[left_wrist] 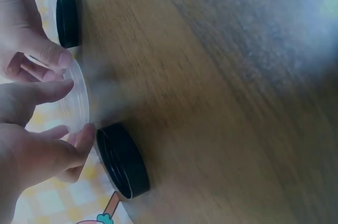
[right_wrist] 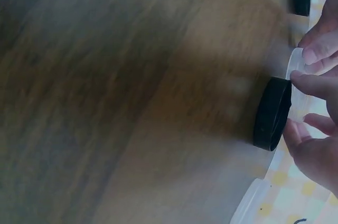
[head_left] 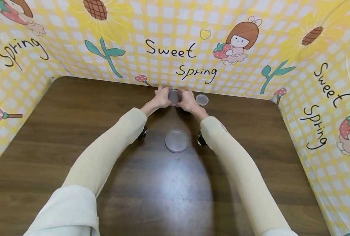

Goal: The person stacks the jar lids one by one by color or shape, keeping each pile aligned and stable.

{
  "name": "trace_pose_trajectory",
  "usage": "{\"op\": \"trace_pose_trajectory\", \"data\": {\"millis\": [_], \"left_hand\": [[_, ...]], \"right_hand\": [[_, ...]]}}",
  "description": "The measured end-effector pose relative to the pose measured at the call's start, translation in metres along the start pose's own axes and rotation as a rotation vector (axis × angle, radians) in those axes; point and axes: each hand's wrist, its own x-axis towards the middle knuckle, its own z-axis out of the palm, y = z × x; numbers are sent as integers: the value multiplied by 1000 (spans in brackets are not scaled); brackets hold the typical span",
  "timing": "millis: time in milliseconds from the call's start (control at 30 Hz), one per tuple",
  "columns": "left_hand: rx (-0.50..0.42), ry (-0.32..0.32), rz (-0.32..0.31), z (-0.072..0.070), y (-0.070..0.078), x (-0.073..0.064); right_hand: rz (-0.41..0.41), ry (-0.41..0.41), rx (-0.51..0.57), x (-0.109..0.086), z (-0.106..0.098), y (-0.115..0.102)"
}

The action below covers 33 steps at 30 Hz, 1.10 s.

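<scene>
Dish (head_left: 175, 97) between both hands (head_left: 162, 97) (head_left: 187, 101)

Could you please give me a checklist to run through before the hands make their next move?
1. Left hand gripping the held clear disc: ok, fingertips at its rim.
2. Right hand gripping the same disc: ok, from the opposite side.
3. Larger clear dish apart from both hands: ok, nearer the person.
4. Smaller spare disc on the table: ok, beside the right hand.
5. Left hand apart from the nearest black cap: cannot tell; they overlap in the left wrist view.
</scene>
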Motion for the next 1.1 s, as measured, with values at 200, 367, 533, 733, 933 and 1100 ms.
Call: {"op": "trace_pose_trajectory", "data": {"millis": [200, 367, 533, 733, 933, 1100], "left_hand": [[-29, 53, 57, -1, -1, -9], [-66, 78, 139, 0, -1, -20], [-95, 95, 192, -4, 3, -32], [-152, 115, 243, -8, 9, -50], [-189, 113, 289, -5, 14, -70], [-225, 93, 299, 2, 13, -90]], "right_hand": [[-46, 38, 7, -9, -3, -1], [-89, 40, 30, -26, -18, -3], [-121, 42, 35, -38, -32, -10], [-119, 42, 84, -57, -38, -17], [-118, 62, 138, -82, -38, -21], [-144, 65, 202, -102, -30, -23]]}}
